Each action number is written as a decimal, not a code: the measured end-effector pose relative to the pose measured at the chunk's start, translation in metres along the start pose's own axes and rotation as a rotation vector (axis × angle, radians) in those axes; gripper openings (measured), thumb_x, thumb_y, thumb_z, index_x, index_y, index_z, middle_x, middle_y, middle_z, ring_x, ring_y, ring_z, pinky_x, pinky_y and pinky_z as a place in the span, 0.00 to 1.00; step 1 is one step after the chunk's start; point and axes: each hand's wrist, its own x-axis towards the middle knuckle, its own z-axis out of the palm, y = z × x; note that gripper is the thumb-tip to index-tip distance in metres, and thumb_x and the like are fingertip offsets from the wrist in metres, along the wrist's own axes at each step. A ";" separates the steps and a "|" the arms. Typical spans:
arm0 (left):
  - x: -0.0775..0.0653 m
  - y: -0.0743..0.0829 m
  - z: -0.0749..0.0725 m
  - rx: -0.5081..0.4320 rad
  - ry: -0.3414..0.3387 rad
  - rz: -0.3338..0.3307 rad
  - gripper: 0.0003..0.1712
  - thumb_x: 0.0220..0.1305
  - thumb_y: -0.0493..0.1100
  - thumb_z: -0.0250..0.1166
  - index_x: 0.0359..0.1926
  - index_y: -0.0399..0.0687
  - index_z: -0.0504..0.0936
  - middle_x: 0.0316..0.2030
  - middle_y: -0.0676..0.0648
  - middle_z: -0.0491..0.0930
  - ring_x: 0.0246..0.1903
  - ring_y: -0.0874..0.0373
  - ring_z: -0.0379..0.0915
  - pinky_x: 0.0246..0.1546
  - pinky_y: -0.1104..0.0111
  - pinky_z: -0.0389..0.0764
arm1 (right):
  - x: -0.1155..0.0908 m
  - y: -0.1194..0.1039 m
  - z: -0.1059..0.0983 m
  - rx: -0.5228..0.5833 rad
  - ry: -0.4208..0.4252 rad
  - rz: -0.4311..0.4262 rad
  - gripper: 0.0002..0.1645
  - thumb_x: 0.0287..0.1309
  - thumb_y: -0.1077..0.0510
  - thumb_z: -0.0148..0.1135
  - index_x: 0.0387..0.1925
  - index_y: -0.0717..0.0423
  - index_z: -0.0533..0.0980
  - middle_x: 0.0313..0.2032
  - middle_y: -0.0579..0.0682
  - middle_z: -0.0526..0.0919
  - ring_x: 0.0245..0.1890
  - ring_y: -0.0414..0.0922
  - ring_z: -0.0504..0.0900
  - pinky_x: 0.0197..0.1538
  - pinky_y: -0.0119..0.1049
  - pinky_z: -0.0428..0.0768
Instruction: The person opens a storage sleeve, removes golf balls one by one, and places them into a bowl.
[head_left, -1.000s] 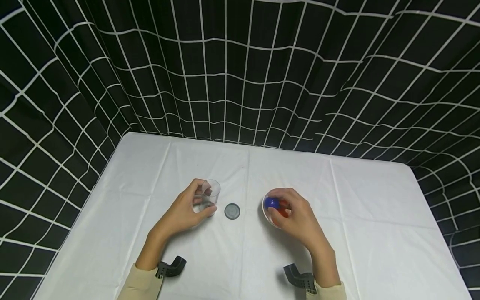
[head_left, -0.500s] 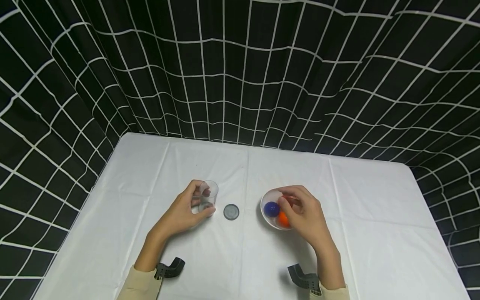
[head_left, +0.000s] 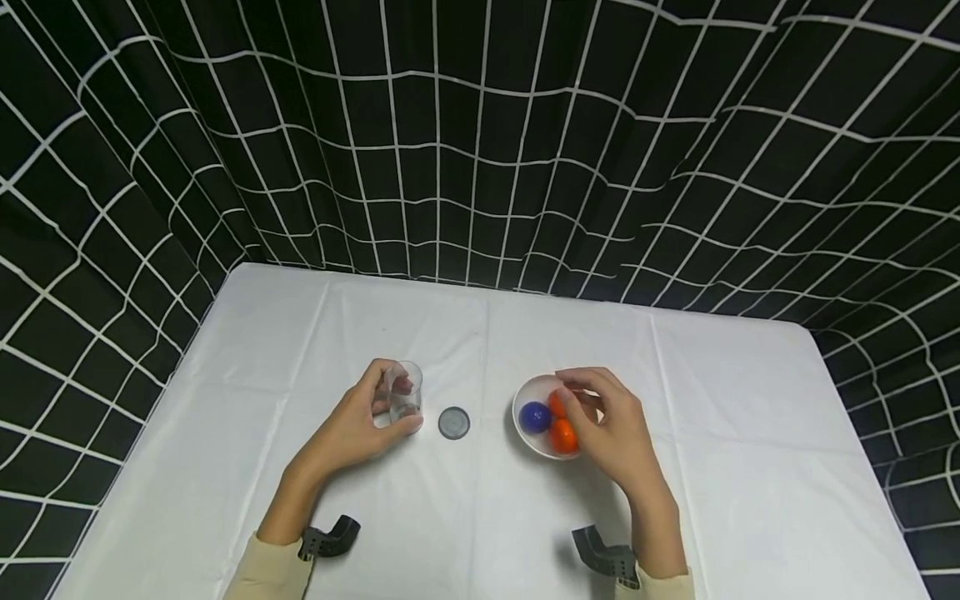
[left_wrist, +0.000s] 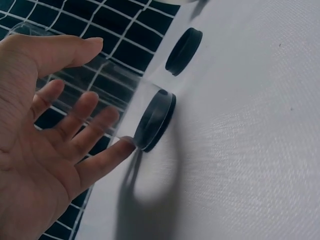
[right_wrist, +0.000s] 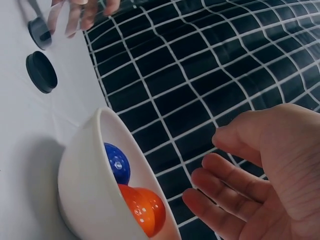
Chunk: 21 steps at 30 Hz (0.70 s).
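Observation:
My left hand [head_left: 358, 425] is curled round a clear plastic cylinder [head_left: 405, 390], thumb on one side and fingers on the other. The cylinder stands upright, its dark base [left_wrist: 156, 121] down at the white cloth. Beside it lies a round dark grey lid [head_left: 453, 422]. On the right is a white bowl [head_left: 534, 388] with a blue ball [head_left: 535, 417] and two orange balls [right_wrist: 140, 207] inside. My right hand [head_left: 613, 425] hovers over the bowl's right rim, fingers loosely bent and holding nothing. It partly hides the farther orange ball [head_left: 557, 403].
A white cloth [head_left: 480, 517] covers the table. Black curtain with a white grid [head_left: 480, 150] hangs behind the far edge and along both sides. Dark curved mounts [head_left: 332, 537] sit on both wrists, below the beige sleeves.
My right hand has drawn back from around the blue ball toward the bowl's right rim, uncovering the balls. My left hand stays at the cylinder. The head view has shifted slightly.

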 end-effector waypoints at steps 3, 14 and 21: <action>0.000 0.000 0.000 0.003 -0.011 -0.013 0.33 0.64 0.40 0.77 0.63 0.51 0.68 0.60 0.44 0.76 0.61 0.49 0.78 0.66 0.54 0.82 | 0.002 -0.001 -0.002 -0.014 0.008 -0.009 0.13 0.68 0.65 0.68 0.52 0.61 0.85 0.51 0.53 0.88 0.51 0.39 0.88 0.55 0.17 0.81; 0.001 -0.005 0.001 0.028 -0.019 -0.039 0.33 0.64 0.42 0.77 0.63 0.54 0.69 0.60 0.47 0.76 0.61 0.52 0.78 0.68 0.56 0.81 | 0.003 0.001 -0.005 -0.017 0.009 0.001 0.13 0.69 0.63 0.68 0.53 0.60 0.85 0.51 0.52 0.88 0.51 0.34 0.86 0.54 0.17 0.80; -0.001 -0.005 -0.001 0.145 -0.032 -0.036 0.40 0.62 0.46 0.79 0.70 0.59 0.70 0.66 0.49 0.77 0.63 0.52 0.77 0.69 0.52 0.80 | 0.000 0.002 -0.009 -0.018 0.037 0.006 0.12 0.69 0.64 0.67 0.52 0.60 0.85 0.50 0.56 0.88 0.49 0.35 0.86 0.55 0.15 0.79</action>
